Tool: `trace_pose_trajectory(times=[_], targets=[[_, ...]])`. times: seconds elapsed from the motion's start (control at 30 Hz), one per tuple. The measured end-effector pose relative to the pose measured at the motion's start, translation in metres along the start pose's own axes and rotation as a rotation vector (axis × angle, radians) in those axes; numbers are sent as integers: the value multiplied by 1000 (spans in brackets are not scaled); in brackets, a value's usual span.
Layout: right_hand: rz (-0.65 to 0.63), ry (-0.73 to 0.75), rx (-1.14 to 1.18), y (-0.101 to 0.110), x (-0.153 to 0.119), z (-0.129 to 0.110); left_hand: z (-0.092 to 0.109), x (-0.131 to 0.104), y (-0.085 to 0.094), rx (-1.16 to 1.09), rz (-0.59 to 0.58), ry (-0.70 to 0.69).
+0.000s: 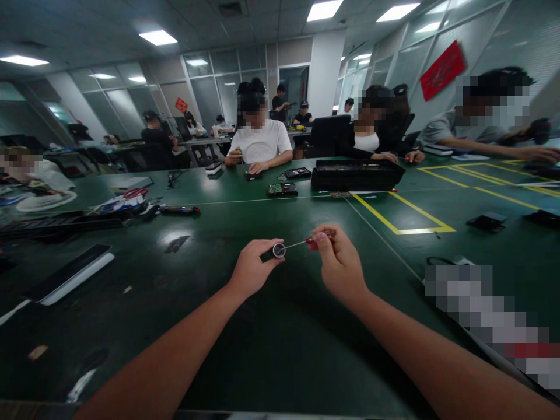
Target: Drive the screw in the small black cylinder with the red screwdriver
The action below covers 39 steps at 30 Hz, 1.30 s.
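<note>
Between the thumb and fingers of my left hand (254, 269) is a small round part (279, 251) with a pale rim and a dark inside. Its exact kind is too small to make out. My right hand (340, 259) is closed around the red handle of a screwdriver (297, 244). The thin metal shaft points left, and its tip meets the right side of the round part's rim or lies just in front of it; I cannot tell which. Both hands are raised over the green tabletop (280, 350).
A long black bin (356, 175) and an opened device with a green circuit board (282, 189) lie ahead. At left are a black-and-white flat device (72, 274), a dark tool (179, 210) and red-handled scissors (136, 193). Yellow tape (420, 231) marks the right side. Several people sit around.
</note>
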State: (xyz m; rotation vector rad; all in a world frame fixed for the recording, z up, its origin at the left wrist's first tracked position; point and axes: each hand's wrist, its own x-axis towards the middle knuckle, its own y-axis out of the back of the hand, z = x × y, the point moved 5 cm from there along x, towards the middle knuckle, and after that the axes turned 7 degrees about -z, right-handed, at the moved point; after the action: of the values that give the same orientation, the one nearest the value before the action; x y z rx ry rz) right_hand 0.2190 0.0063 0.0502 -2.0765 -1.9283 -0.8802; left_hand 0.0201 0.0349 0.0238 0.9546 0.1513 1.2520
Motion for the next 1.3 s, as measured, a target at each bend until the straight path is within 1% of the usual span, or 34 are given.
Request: trace_pose_trajectory(times=[0.17, 0.27, 0.37, 0.57, 0.7, 0.8, 0.97, 1.03, 1.1, 1.3], targets=[[-34, 81, -164, -2, -2, -8, 3, 0, 0, -2, 4, 7], [-53, 104, -200, 0, 0, -12, 2, 0, -1, -7, -3, 9], [-76, 102, -245, 0, 0, -16, -1, 0, -2, -8, -14, 41], [-63, 124, -325, 2, -1, -19, -1, -1, -1, -20, -22, 64], [-74, 151, -321, 3, -2, -20, 0, -1, -2, -23, -36, 72], [-176, 245, -295, -3, -5, -26, -1, 0, -3, -38, -41, 61], [-435, 450, -264, -19, -14, -42, -2, -1, -3, -44, -25, 33], [-509, 502, -267, -23, -17, -47, -2, -1, -3, -40, -24, 27], [-542, 536, -285, -26, -20, -49, -2, -1, -3, -37, -22, 26], [-562, 650, -338, -33, -26, -54, -1, -1, -4, -39, -9, 20]])
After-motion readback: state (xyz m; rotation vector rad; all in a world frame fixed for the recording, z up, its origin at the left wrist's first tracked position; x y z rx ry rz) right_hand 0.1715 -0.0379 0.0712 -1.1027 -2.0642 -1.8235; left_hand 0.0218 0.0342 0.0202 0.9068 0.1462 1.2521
